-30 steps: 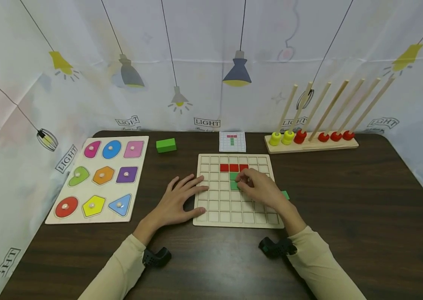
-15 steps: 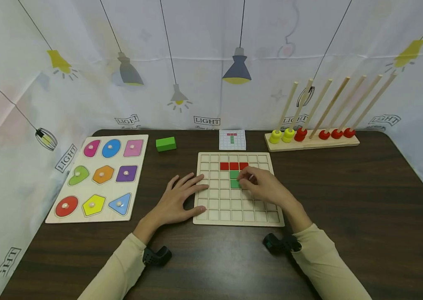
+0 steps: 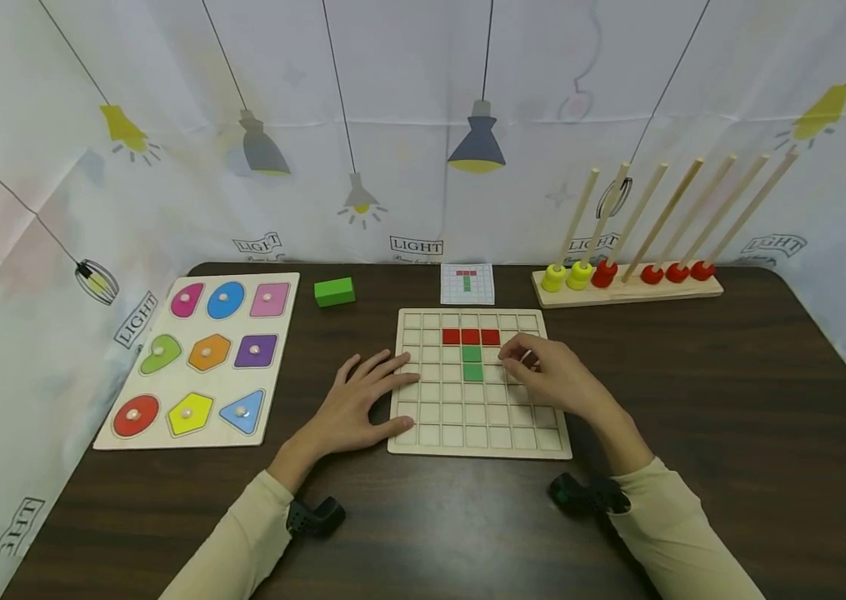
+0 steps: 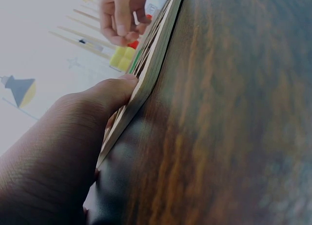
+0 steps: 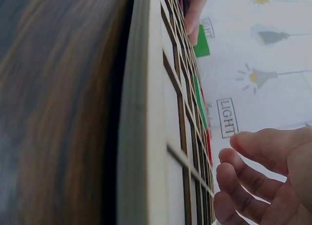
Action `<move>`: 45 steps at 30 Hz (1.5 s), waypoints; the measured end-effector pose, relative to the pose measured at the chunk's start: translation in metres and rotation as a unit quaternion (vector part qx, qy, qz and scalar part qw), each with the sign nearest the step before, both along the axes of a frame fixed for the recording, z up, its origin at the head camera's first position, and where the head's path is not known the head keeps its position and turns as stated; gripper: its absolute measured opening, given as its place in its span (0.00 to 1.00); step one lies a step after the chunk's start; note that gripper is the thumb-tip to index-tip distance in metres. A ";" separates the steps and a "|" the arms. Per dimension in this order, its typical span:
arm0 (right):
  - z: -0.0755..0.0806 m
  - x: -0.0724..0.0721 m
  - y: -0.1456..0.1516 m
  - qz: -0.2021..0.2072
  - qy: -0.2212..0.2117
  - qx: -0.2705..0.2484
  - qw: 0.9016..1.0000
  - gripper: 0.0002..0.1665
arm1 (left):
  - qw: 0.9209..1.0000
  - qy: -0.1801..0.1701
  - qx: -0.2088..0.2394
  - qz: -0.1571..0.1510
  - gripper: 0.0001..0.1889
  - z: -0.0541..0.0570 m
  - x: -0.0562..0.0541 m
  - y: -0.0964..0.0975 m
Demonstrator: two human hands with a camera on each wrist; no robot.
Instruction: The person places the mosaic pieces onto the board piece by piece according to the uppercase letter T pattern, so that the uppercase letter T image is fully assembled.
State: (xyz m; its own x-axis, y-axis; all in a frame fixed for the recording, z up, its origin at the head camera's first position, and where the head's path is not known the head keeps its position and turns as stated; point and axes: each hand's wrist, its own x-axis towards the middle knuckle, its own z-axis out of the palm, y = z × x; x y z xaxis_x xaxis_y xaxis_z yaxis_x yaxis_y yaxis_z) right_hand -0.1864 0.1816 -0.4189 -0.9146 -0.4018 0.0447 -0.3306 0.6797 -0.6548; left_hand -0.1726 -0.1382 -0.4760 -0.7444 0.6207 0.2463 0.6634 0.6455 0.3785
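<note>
A pale wooden grid board [image 3: 443, 435] lies on the table. Three red square tiles [image 3: 471, 337] form a row in its upper part, with two green tiles [image 3: 473, 372] in a column below the middle one. My left hand [image 3: 351, 408] rests along the board's left edge, fingers spread over the rim; in the left wrist view its thumb [image 4: 119, 91] lies on that edge. Over the board's right half is my right hand [image 3: 553, 375], just right of the green tiles. The right wrist view shows its thumb [image 5: 265, 148] apart from loosely bent fingers, nothing between them.
Behind the board lies a pattern card [image 3: 467, 284] with a red and green T. A green block [image 3: 334, 292] sits to its left. At left is a shape puzzle board [image 3: 197, 367]; at back right stands a peg rack [image 3: 628, 290] with red and yellow beads.
My right hand has drawn back to the right from the lower green tile, which now shows fully, as does the right red tile. The left hand stays in place.
</note>
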 end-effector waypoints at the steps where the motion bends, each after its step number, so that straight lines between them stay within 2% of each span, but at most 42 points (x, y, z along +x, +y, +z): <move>1: 0.000 0.000 0.002 -0.001 -0.002 0.000 1.000 0.09 | 1.000 0.000 0.000 0.000 0.32 0.000 0.000 0.000; 15: -0.004 0.009 0.022 -0.021 -0.002 0.032 0.999 0.08 | 1.000 -0.004 -0.001 0.000 0.31 0.001 0.001 -0.001; 22: -0.004 0.016 0.034 -0.022 0.012 0.046 0.999 0.08 | 1.000 -0.003 0.005 -0.001 0.31 0.001 0.002 0.000; 30: 0.002 0.028 0.049 -0.027 0.032 0.063 0.997 0.14 | 1.000 -0.001 0.006 -0.001 0.31 0.000 0.001 0.001; 33: 0.003 0.033 0.055 -0.032 0.024 0.073 0.997 0.16 | 1.000 -0.002 0.010 -0.001 0.31 0.000 0.001 0.002; 38: 0.005 0.038 0.064 -0.032 -0.012 0.094 0.995 0.18 | 1.000 -0.001 0.008 -0.005 0.31 -0.001 0.000 0.003; 45: 0.005 0.035 0.069 -0.005 -0.023 0.101 0.995 0.17 | 1.000 0.001 0.006 0.002 0.31 0.000 0.003 0.000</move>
State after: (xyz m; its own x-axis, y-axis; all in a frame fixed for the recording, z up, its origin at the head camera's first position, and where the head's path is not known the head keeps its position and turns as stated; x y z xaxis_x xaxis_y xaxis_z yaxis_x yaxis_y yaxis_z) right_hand -0.1509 0.2508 -0.4140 -0.9176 -0.3896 -0.0787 -0.2959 0.8019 -0.5190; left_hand -0.1699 -0.1384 -0.4758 -0.7458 0.6153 0.2554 0.6622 0.6429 0.3848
